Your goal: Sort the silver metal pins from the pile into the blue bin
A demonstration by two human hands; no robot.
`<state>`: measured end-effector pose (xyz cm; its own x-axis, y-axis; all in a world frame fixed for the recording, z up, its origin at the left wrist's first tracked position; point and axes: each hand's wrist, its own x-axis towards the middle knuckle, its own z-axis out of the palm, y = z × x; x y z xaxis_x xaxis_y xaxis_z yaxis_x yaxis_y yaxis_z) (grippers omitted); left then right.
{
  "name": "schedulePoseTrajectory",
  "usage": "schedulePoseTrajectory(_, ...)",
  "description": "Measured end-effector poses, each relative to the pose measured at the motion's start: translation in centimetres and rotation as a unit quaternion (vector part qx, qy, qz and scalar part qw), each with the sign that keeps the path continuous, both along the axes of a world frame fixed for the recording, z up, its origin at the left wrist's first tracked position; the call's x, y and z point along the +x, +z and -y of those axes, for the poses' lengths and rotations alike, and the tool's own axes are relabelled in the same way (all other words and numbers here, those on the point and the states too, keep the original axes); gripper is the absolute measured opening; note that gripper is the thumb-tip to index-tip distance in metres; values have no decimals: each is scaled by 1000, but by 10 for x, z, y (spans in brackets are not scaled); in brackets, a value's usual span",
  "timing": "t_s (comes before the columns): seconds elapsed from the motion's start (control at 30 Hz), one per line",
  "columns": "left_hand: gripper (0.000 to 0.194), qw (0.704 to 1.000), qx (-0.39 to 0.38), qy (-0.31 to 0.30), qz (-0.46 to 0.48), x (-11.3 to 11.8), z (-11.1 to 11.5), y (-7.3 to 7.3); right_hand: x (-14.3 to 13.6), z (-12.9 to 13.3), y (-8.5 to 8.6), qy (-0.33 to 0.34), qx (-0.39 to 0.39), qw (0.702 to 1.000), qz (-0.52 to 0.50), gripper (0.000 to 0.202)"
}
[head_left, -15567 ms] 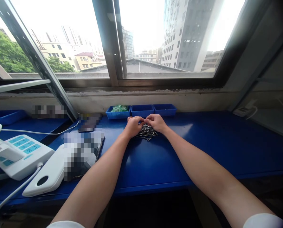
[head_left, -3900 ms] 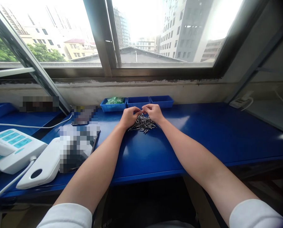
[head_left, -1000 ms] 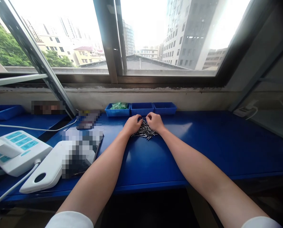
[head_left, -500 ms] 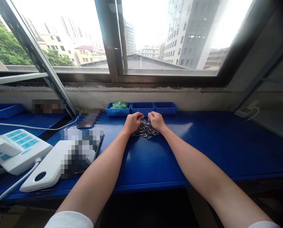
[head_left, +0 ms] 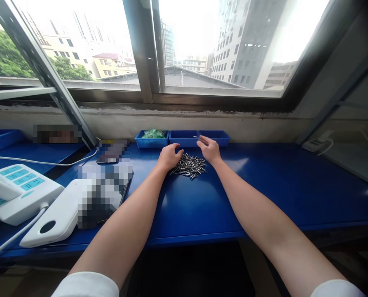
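A heap of small, thin, dark metal pins (head_left: 191,166) lies on the blue tabletop. My left hand (head_left: 168,158) is at the heap's left edge, thumb and fingers apart, with nothing visible between them. Beyond the heap's right side, my right hand (head_left: 209,150) reaches toward the blue bins with its fingers stretched out and apart. Just off its fingertips shows a small pale piece (head_left: 195,137), too blurred to name, in front of the middle blue bin (head_left: 180,142). My right hand partly covers the right blue bin (head_left: 223,139).
A left blue bin (head_left: 152,142) holds green plastic packing (head_left: 153,133). On the left are a white power strip (head_left: 26,187), a white oblong device (head_left: 52,222), cables and blurred-out items. A metal shelf post (head_left: 69,111) rises beside them. The window wall closes the back.
My hands have drawn apart from their meeting point above the heap. The right one has moved toward the bins and its fingers have opened; the left has loosened its pinch.
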<state>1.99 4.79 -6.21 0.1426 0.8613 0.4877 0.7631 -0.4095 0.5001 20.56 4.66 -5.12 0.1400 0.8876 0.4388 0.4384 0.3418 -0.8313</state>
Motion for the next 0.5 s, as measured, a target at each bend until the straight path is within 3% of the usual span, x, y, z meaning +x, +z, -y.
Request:
schedulePoseTrajectory(0.07, 40, 999, -19, 4, -45, -1, -1, -2, 8, -2, -1, -94, -11, 988, 121, 51)
schedulePoseTrajectory(0.17, 41, 994, -40, -19, -105, -1, -1, -4, 17, -6, -4, -159, -68, 956, 236, 64)
schedulePoseTrajectory(0.33, 37, 984, -58, -32, -164, 0, 0, -5, 19, -8, -7, -168, -121, 931, 302, 69)
schedulePoseTrajectory(0.5, 34, 987, -43, -42, -148, 0, 0, -6, 19, -5, -4, -163, -120, 931, 302, 68)
